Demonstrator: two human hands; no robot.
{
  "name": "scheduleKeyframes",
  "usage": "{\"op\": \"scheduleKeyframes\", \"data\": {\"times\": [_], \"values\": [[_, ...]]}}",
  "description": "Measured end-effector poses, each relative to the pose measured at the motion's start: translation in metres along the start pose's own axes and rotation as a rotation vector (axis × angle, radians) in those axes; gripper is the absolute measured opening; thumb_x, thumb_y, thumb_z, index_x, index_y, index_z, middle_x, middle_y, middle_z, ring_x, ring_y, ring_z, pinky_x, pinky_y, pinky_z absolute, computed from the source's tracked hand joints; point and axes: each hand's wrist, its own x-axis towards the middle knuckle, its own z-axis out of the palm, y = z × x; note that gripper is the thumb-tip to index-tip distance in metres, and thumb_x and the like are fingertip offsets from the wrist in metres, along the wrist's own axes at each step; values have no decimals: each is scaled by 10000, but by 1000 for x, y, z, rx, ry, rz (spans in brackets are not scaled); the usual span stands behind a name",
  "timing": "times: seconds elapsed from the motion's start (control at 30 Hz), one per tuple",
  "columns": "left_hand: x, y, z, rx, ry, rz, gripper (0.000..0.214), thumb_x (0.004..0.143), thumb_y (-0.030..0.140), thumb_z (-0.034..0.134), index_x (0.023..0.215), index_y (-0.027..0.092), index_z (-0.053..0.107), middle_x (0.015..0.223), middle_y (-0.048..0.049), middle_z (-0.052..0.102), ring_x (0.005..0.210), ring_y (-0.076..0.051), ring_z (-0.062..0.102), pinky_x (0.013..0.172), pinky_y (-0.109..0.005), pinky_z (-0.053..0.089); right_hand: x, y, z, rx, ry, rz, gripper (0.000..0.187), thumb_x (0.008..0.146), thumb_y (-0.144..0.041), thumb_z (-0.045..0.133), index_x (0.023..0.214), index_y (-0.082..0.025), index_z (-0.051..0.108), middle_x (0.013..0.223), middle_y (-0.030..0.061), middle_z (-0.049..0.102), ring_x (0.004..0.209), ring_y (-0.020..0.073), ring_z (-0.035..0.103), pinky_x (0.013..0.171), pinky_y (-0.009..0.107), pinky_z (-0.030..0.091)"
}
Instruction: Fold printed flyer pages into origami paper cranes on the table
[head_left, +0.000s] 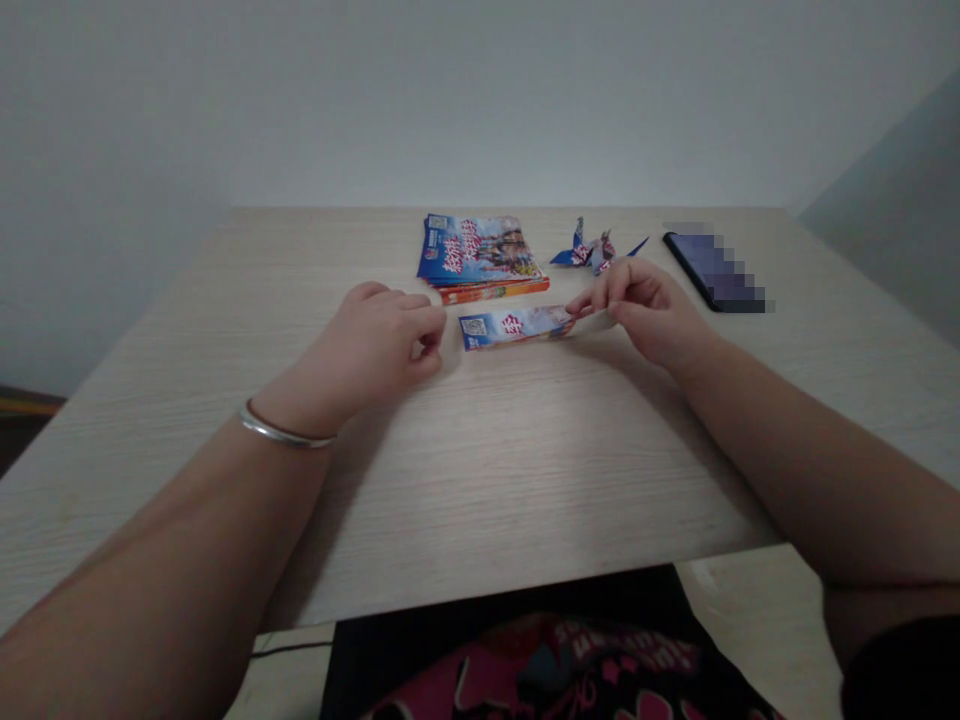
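Note:
A narrow folded strip of printed paper (516,326), blue and white with a square code at its left end, lies across the table before me. My right hand (637,308) pinches its right end between thumb and fingers, and a pale edge of the paper shows there. Just left of the strip, my left hand (394,335) rests with its fingers curled in and the thumb near the forefinger. A small gap parts it from the strip, and I see nothing in its fingers. A silver bangle (285,430) circles my left wrist.
Behind the strip lies a stack of printed leaflets (480,250), with an orange printed edge (495,292) along its front. Folded paper cranes (592,250) stand right of it, partly behind my right hand. A dark phone (712,270) lies farther right. A wall (480,100) rises behind the table.

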Motion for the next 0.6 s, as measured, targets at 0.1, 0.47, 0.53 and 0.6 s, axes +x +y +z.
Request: {"op": "scheduleKeyframes", "data": {"times": [0.1,0.47,0.53,0.6], "values": [[-1,1,1,-83,76,-60,190,902,243,492,854,202,671,895,-60,723,781,-199,639,748,-331,436,-2,-6,2,-160,-120,39,218,823,-274,715,747,-246,512,829,9,685,962,220,738,872,391,577],[1,32,4,-114,-82,91,449,1070,449,397,1155,215,771,1147,-120,725,1054,-295,656,933,-453,504,8,-13,36,-728,-490,-342,264,969,-387,603,1130,-214,720,1111,78,789,1084,248,711,995,429,524],[1,31,6,-109,-91,86,430,1071,434,402,1156,220,765,1175,-109,726,1081,-294,656,981,-469,491,10,-7,28,-843,-408,-367,245,957,-280,565,1117,-213,738,1150,91,788,1202,278,676,1079,475,495],[1,30,6,-109,-103,83,407,1071,406,405,1144,221,760,1195,-100,727,1106,-289,657,1025,-479,472,10,-2,20,-922,-399,-346,305,903,-223,577,1155,-197,747,1225,116,776,1259,310,651,1104,515,486]]}}
